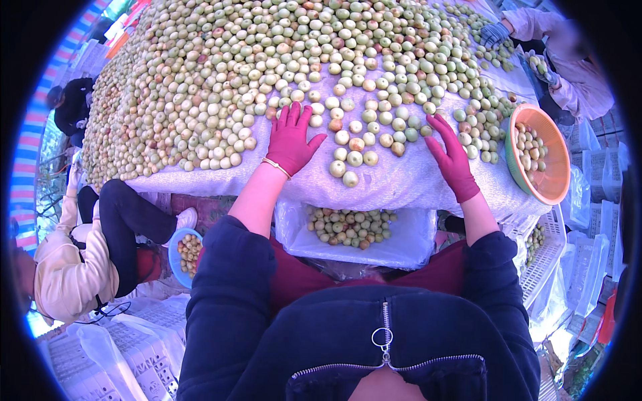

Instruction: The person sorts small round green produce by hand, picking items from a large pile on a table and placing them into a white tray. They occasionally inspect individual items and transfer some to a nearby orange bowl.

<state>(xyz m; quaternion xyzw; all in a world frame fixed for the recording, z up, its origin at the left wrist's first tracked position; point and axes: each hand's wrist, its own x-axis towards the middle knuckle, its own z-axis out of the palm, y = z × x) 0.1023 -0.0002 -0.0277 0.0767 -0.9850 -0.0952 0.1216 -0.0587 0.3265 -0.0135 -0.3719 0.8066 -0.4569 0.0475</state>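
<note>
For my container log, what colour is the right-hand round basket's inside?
The round basket is orange inside, best seen in the head view.

- A broad bench (227,178), draped in pale, wrinkled woven sheeting (309,179) that hangs over its near edge.
- A great heap of round jujube-like fruit (194,90), mostly pale green, some blushed reddish-brown.
- Looser fruit near the middle front, bare sheeting between.
- A tilted orange-and-green basin (559,175) at the right edge.

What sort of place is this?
Probably a fruit packing or sorting spot: a great heap of greenish fruit lies on pale cloth, a lined crate below holds more, and plastic crates stand stacked at right.
</note>
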